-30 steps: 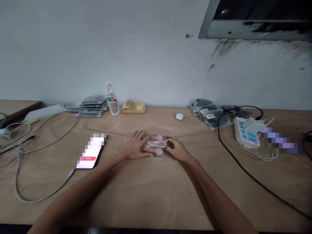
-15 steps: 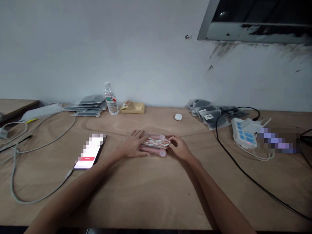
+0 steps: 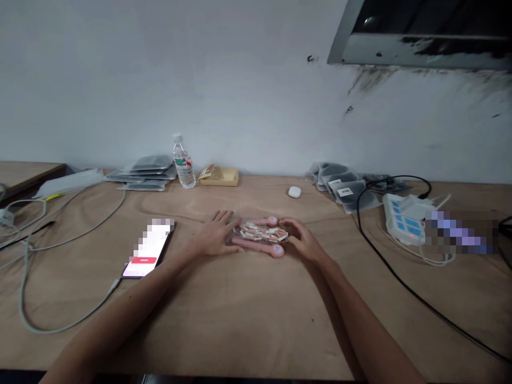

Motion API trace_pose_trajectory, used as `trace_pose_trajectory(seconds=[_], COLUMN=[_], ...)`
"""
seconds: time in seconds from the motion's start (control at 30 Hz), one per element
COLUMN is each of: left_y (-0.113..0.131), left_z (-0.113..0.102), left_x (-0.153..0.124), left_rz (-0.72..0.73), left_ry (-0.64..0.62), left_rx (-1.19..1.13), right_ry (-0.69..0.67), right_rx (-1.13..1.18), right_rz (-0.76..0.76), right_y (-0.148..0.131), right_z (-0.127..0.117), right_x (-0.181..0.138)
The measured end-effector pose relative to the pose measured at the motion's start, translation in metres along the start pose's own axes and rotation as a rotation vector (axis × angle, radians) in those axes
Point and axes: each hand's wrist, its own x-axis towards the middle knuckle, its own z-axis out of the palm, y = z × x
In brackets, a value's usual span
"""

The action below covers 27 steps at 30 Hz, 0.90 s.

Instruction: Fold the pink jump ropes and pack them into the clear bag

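Observation:
A pink beaded jump rope (image 3: 262,232) lies on the wooden table in what looks like a clear plastic bag. Its two pink handles run along either side of a bundle of white and pink-orange beads. My left hand (image 3: 212,234) rests at the left end, fingers spread on the table side and the thumb touching the lower handle. At the right end, my right hand (image 3: 302,239) has its fingers bent in and closed on the edge of the bundle. The fingertips of that hand are partly hidden.
Left of my arm lies a lit phone (image 3: 148,250) on a white cable. Behind stand a water bottle (image 3: 184,165), a cardboard tray (image 3: 219,177) and a white case (image 3: 294,192). Grey pouches (image 3: 348,192), a power strip (image 3: 402,221) and a black cable (image 3: 384,266) are on the right.
The jump rope and my right hand have shifted a little to the right. My left hand stays nearly in place, so more of the handles and beads shows.

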Motion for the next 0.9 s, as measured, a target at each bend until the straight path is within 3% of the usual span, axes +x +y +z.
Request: trace_pose_trajectory(seconds=[0.1,0.23,0.4,0.9], left_y=[0.002,0.003,0.004,-0.009], left_z=[-0.001,-0.002,-0.002,-0.011], left_x=[0.0,-0.001,-0.001,0.001], left_rz=[0.001,0.016,0.021,-0.082], left_ry=[-0.012,-0.007,-0.008,-0.043], left_rx=[0.029,0.027,0.045,0.109], right_ry=[-0.082,-0.144,-0.179,-0.08], right_rx=[-0.021,-0.306,-0.571,-0.662], right_rz=[-0.081,-0.239,-0.273,-0.269], right_y=[-0.012,-0.019,-0.011,-0.03], right_z=[0.003,0.016,0.027,0.004], right_x=[-0.001,-0.001,0.0,0.001])
